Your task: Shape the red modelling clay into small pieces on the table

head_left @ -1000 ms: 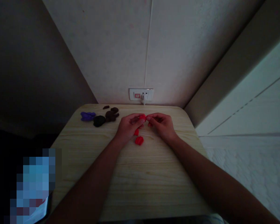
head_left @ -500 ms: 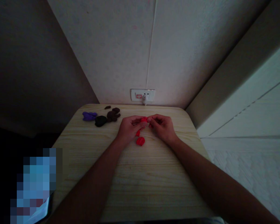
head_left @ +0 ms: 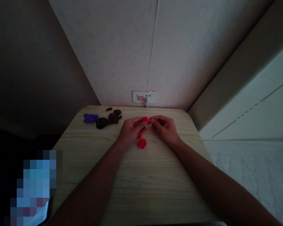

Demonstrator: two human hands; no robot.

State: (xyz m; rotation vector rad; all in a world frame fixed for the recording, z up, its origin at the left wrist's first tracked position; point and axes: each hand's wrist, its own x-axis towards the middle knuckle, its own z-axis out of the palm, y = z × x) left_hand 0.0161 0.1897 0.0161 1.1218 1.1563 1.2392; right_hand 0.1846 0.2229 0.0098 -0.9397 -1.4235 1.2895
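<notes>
You hold one small red lump of clay (head_left: pixel 145 119) between your two hands, just above the far middle of the table (head_left: pixel 136 185). Your left hand (head_left: pixel 131 129) has its fingertips pinched together on the lump's left side, and your right hand (head_left: pixel 163 127) has its fingertips closed on the right side, so both hands clamp the same piece.

Two more red pieces show below the hands: a small bit (head_left: pixel 139 135) tucked against your left palm, partly hidden by it, and a larger loose lump (head_left: pixel 141 143) lying on the wood just nearer you. A further red speck may sit under your right fingers, but it is too covered to count.

Well to the left lie one purple lump (head_left: pixel 90 117), one black lump (head_left: pixel 101 122) touching a cluster of dark brown pieces (head_left: pixel 114 115); the brown ones run together in the dim light, perhaps three or four.

One wall socket (head_left: pixel 144 96) sits behind the table with something plugged in. A blurred blue patch at lower left cannot be made out.
</notes>
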